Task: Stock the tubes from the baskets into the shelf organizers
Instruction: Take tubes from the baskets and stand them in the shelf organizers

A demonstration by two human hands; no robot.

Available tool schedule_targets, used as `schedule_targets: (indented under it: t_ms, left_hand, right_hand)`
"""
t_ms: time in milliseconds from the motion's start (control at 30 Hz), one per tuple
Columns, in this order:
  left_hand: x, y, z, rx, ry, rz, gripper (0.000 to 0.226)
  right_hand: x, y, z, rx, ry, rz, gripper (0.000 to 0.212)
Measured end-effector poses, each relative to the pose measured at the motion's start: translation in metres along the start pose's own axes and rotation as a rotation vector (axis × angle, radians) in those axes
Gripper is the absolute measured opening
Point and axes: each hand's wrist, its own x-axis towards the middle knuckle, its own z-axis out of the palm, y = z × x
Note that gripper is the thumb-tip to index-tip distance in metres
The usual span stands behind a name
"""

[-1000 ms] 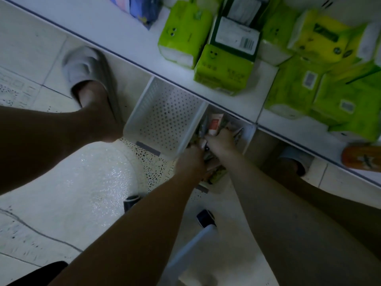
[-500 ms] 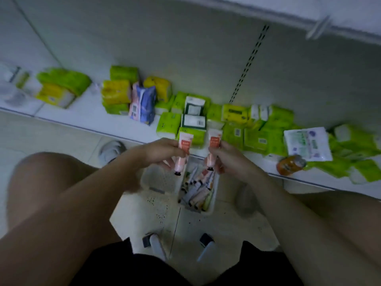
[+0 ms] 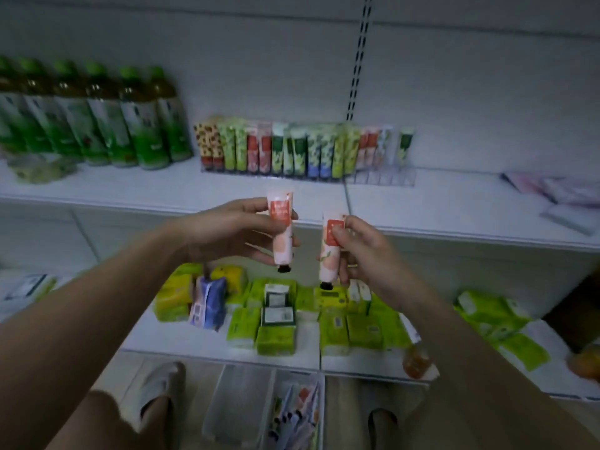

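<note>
My left hand (image 3: 227, 230) grips a pink tube with an orange-red label (image 3: 281, 232), cap down, in front of the middle shelf. My right hand (image 3: 367, 251) holds a matching pink tube (image 3: 329, 254) just to the right of it, also cap down. Both tubes hang below and in front of a clear shelf organizer (image 3: 380, 178) filled with upright tubes (image 3: 279, 152); its right-hand slots stand empty. On the floor below sit two white baskets: the left basket (image 3: 238, 404) looks empty, the right basket (image 3: 297, 414) holds several tubes.
Green bottles (image 3: 97, 118) line the middle shelf at the left. Green and yellow tissue packs (image 3: 279, 323) cover the lower shelf, with an orange bottle (image 3: 417, 360) at its edge. Flat packets (image 3: 561, 196) lie at the shelf's right. My slippered feet (image 3: 159, 394) flank the baskets.
Both hands lifted out of the right basket, each with a pink tube, and rose to the middle shelf. The view tilted up from the floor to the organizer.
</note>
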Motion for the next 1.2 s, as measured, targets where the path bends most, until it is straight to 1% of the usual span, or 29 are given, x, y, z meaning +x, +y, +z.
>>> schedule_targets:
  t_ms: [100,200,300,367,433,533,667,767,900,1000,1133,1200]
  left_hand:
    - [0.021,0.043,-0.004,0.092,0.055,0.065,0.031]
    - [0.051,0.072,-0.006,0.169,0.113,0.164,0.027]
    - [0.083,0.097,-0.002,0.185,0.148,0.249,0.032]
    - [0.104,0.111,0.001,0.208,0.152,0.273,0.036]
    - [0.127,0.124,0.003,0.24,0.166,0.29,0.034]
    - [0.164,0.14,0.004,0.298,0.199,0.305,0.022]
    - [0.208,0.156,0.004,0.345,0.279,0.342,0.016]
    - [0.231,0.164,0.001,0.39,0.321,0.363,0.013]
    - [0.257,0.167,-0.002,0.433,0.352,0.362,0.012]
    - [0.276,0.166,-0.003,0.522,0.382,0.362,0.01]
    - [0.298,0.169,-0.005,0.63,0.388,0.377,0.008]
    - [0.306,0.169,-0.004,0.657,0.386,0.376,0.008]
  right_hand:
    - [0.02,-0.024,-0.022,-0.03,0.094,-0.068,0.015]
    - [0.044,-0.041,-0.045,-0.075,0.194,-0.109,0.015]
    - [0.067,-0.056,-0.069,-0.123,0.27,-0.139,0.01]
    - [0.083,-0.064,-0.088,-0.142,0.299,-0.156,0.005]
    - [0.1,-0.069,-0.11,-0.168,0.328,-0.174,0.001]
    - [0.129,-0.072,-0.141,-0.208,0.414,-0.223,0.009]
    - [0.171,-0.068,-0.166,-0.224,0.54,-0.294,0.016]
    - [0.208,-0.058,-0.177,-0.271,0.624,-0.332,0.013]
    - [0.248,-0.046,-0.179,-0.321,0.641,-0.388,0.01]
    - [0.266,-0.027,-0.178,-0.354,0.635,-0.396,0.011]
    - [0.277,-0.01,-0.183,-0.299,0.658,-0.4,0.01]
    - [0.278,-0.007,-0.188,-0.337,0.66,-0.398,0.01]
